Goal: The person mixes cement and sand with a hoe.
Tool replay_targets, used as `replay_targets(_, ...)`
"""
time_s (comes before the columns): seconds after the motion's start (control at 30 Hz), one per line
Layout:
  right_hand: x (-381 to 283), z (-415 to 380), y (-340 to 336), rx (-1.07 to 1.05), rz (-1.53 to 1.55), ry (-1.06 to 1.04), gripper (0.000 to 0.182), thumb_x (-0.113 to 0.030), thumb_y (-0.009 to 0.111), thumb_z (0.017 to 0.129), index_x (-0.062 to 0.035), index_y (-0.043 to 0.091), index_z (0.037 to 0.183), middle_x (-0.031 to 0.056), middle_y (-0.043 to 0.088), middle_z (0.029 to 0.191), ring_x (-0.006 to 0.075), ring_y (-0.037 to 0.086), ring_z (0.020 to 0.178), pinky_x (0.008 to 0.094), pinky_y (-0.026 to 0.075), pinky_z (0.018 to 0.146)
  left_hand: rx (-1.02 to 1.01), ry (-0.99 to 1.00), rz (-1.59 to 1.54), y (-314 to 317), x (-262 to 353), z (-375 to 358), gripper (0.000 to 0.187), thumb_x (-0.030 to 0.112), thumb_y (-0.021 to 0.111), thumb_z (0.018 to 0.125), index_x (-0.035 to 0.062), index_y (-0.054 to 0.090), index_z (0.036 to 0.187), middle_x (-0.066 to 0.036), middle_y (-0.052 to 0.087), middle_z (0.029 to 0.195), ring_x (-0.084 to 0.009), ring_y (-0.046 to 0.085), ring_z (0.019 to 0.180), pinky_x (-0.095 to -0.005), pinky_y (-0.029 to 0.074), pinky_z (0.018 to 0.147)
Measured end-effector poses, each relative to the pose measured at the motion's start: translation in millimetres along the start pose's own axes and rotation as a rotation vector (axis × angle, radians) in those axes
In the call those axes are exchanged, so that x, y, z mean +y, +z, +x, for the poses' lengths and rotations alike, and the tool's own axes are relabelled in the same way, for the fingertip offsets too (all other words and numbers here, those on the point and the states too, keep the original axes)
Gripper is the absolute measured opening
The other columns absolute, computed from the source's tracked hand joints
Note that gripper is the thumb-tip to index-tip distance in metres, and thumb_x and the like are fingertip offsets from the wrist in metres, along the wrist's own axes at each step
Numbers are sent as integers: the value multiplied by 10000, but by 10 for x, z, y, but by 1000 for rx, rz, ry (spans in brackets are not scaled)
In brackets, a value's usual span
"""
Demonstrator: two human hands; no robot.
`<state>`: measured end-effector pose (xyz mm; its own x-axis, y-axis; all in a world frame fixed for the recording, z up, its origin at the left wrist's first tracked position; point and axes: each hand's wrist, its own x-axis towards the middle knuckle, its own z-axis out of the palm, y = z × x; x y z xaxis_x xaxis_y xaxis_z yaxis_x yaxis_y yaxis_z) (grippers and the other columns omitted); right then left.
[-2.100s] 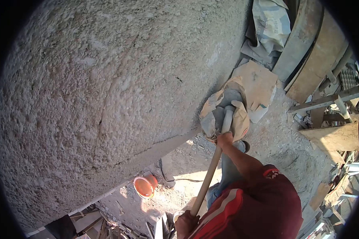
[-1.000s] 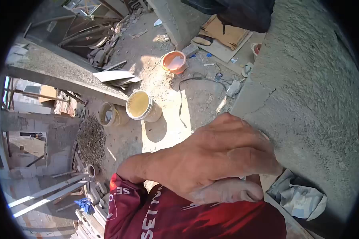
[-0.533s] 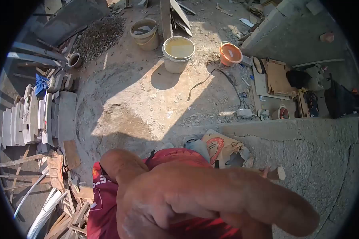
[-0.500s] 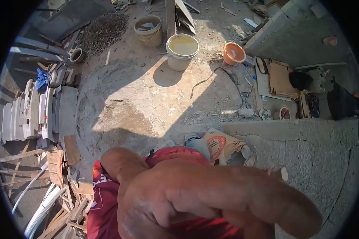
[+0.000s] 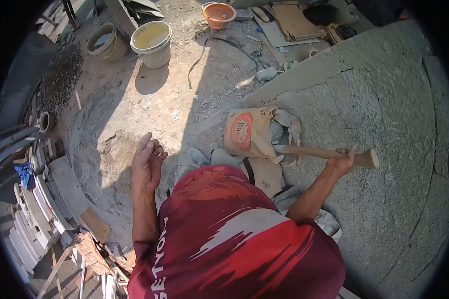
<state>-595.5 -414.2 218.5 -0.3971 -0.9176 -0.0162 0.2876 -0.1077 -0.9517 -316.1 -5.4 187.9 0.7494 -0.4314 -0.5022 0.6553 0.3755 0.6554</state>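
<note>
My right hand (image 5: 341, 162) is wrapped round the wooden handle of a tool (image 5: 309, 151), close to its wide, pale-tipped end. The handle lies slanted over a torn brown paper sack (image 5: 249, 132) with a red round print, and the tool's head is hidden in the sack's open mouth, where grey powder shows. On the other side of my body, my left hand (image 5: 149, 158) is raised over the ground with nothing in it. Its fingers are loosely bent and partly apart.
Ahead stand a white bucket of cloudy liquid (image 5: 151, 45), a second bucket (image 5: 107, 44) and an orange bucket (image 5: 218, 16). A cable (image 5: 204, 55) lies on the ground. Stacked slabs (image 5: 32, 214) and scrap wood (image 5: 92, 254) lie left; a rough concrete surface (image 5: 374, 114) spreads right.
My left hand, large and close before the camera earlier, has dropped away to the left. My view has turned, so the buckets sit further up and left. The right hand stays on the handle.
</note>
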Motion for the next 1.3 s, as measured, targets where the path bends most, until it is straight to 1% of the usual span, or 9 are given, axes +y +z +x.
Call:
replay_targets(0.1,-80,25,-147,-47,48,3,276,-104,730,772,11,498,869,43,458,593,143,451,537,295,386,524,586,-311,151,-1544,-1049,262,364,260,590,866,80,502,1171,-42,555,1028,-204,493,941,-386,422,797)
replay_targets(0.2,-282,105,-199,-92,75,-10,270,-112,724,780,7,498,869,38,463,590,142,460,539,291,392,535,694,-531,275,-2610,-1620,62,309,262,571,872,92,545,1129,-62,556,1073,-223,535,875,-386,464,738)
replay_targets(0.57,-944,273,-155,-187,-24,33,219,-176,691,821,-47,518,786,32,442,585,143,432,553,293,381,592,676,-466,476,-2816,-2103,-745,213,239,580,824,64,557,943,-44,561,798,-145,507,615,-299,400,516)
replay_targets(0.73,-1092,339,-149,-200,-39,-49,233,-190,679,833,-35,513,882,19,425,591,138,434,555,303,393,581,611,-332,618,-1965,-2132,-392,213,203,592,826,24,568,939,-41,543,700,-111,496,530,-232,365,450)
replay_targets(0.87,-1283,312,-80,-252,-91,-71,417,-223,709,814,8,456,1052,9,403,613,122,431,547,293,402,571,447,-243,1019,-1801,-2187,-361,354,280,606,834,-26,591,1011,-134,635,827,-203,610,664,-327,485,597)
replay_targets(0.93,-1345,482,-118,-305,-127,-53,383,-258,714,813,7,482,964,17,394,597,135,441,546,288,414,562,458,-85,1250,-2077,-2408,-348,371,298,606,813,-40,607,966,-126,627,752,-188,596,631,-331,479,604)
replay_targets(1.0,-1370,733,-133,-393,-138,-107,303,-278,671,849,-82,456,763,12,374,562,145,447,520,297,422,541,525,-52,1279,-1876,-2243,-495,410,328,615,809,-42,604,986,-229,646,882,-346,630,830,-394,488,740)
replay_targets(1.07,-1467,786,-25,-440,-210,-115,305,-288,646,866,-80,447,765,21,392,587,147,457,553,314,427,578,585,-78,1299,-1924,-2237,-589,419,338,610,809,-36,604,997,-253,636,938,-389,603,931,-415,474,805)
replay_targets(1.3,-1547,553,525,-673,-249,-128,295,-284,640,869,-73,455,776,23,399,599,146,460,568,316,425,593,792,-146,1110,-2245,-2582,-1081,392,318,628,778,-30,603,955,-263,629,924,-399,604,909,-423,479,806)
